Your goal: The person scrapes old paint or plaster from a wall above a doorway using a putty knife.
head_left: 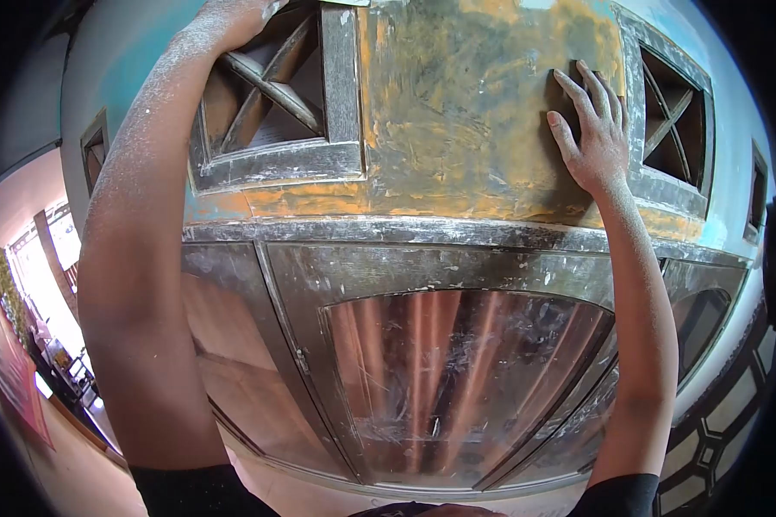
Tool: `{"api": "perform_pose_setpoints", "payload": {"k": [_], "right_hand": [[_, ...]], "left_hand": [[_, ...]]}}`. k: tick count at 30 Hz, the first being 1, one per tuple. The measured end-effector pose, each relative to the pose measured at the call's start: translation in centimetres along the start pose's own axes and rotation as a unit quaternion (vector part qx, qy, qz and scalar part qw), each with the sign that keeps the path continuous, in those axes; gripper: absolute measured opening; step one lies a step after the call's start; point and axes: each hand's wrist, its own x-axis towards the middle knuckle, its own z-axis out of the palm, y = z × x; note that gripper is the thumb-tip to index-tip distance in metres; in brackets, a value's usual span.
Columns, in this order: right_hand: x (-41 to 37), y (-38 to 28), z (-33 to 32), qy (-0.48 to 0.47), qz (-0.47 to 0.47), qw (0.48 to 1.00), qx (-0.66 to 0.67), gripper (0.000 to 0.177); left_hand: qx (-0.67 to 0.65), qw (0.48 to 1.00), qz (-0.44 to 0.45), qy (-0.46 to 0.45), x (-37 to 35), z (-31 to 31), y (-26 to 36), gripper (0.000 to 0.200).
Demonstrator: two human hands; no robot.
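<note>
My right hand lies against a patchy wall panel of worn orange and grey-green paint. Its fingers are spread and nothing shows in them. My left hand is raised at the top edge, in front of a wooden vent frame with crossed bars. Most of its fingers are cut off by the picture's edge, so its grip is hidden. Pale dust coats both forearms and the right hand. A sliver of something white shows at the top edge, right of my left hand.
Below the panel runs a scuffed wooden beam above dark doors with a glass pane and reddish curtain-like folds. A second crossed-bar vent is at the right. Turquoise paint marks the left wall. Patterned tiles lie lower right.
</note>
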Motion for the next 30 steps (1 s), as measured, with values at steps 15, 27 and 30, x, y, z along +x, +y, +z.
{"api": "perform_pose_setpoints", "payload": {"k": [15,27,30], "right_hand": [[5.8,-0.9,2.9,0.025,0.014,0.998,-0.060,0.067],[6.5,-4.0,-2.0,-0.077,0.077,0.993,0.037,0.065],[6.2,-3.4,-1.1,-0.087,0.083,0.992,0.033,0.065]], "left_hand": [[-0.002,0.999,0.012,0.036,0.4,1.6,-0.5,0.039],[-0.039,0.998,-0.027,0.028,-0.6,0.9,0.8,0.040],[-0.037,0.999,-0.022,0.033,-0.5,0.8,1.2,0.040]]}}
